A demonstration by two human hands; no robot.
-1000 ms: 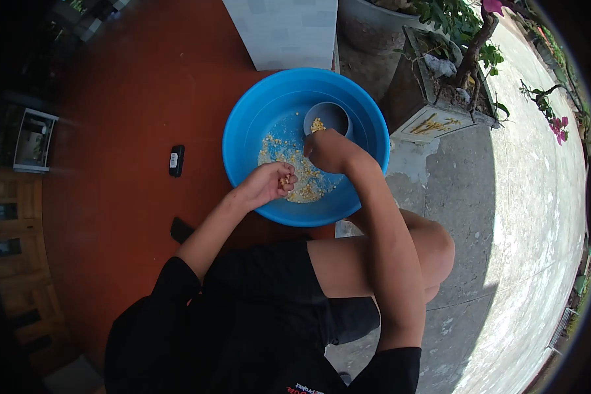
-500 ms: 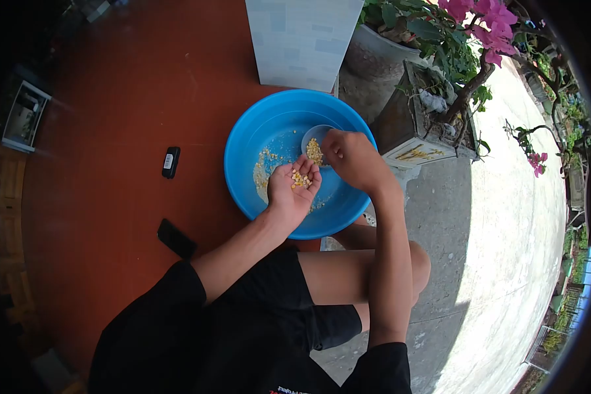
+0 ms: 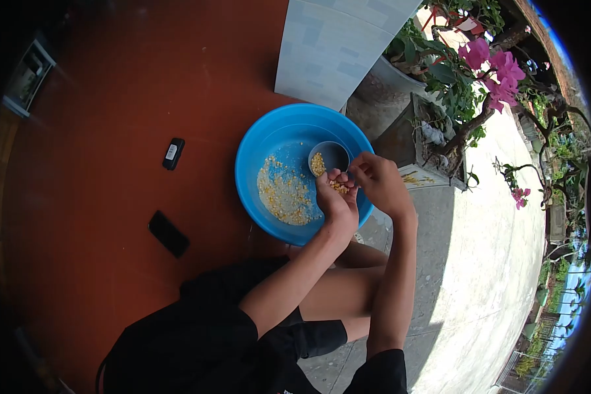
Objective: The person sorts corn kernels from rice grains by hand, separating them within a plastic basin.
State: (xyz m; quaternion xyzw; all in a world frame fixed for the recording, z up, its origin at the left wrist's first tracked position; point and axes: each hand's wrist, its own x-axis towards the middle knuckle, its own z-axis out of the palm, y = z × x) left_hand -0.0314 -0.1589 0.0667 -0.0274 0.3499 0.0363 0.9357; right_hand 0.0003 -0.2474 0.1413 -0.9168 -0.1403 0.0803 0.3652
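A wide blue basin (image 3: 248,180) stands in front of me, with yellow corn kernels (image 3: 284,197) and pale bits scattered over its bottom. Inside it, toward the far right, sits a small round bowl (image 3: 337,154) with more kernels along its left side. My left hand (image 3: 335,205) is cupped palm up over the basin, beside the bowl's near rim, and holds a small heap of corn kernels (image 3: 339,186). Just right of those fingertips, my right hand (image 3: 383,185) has its thumb and fingers pinched together. Whatever is in that pinch is too small to make out.
On the red floor to the left lie a black phone (image 3: 168,234) and a small black device (image 3: 173,153) with a white label. A tiled pillar (image 3: 338,49) rises behind the basin. Potted plants with pink flowers (image 3: 499,72) stand at right, beside sunlit concrete (image 3: 486,262).
My left hand has shifted right, toward the bowl's near edge. My right hand has moved off from above the bowl to beside the left fingertips. The whole view has tilted slightly.
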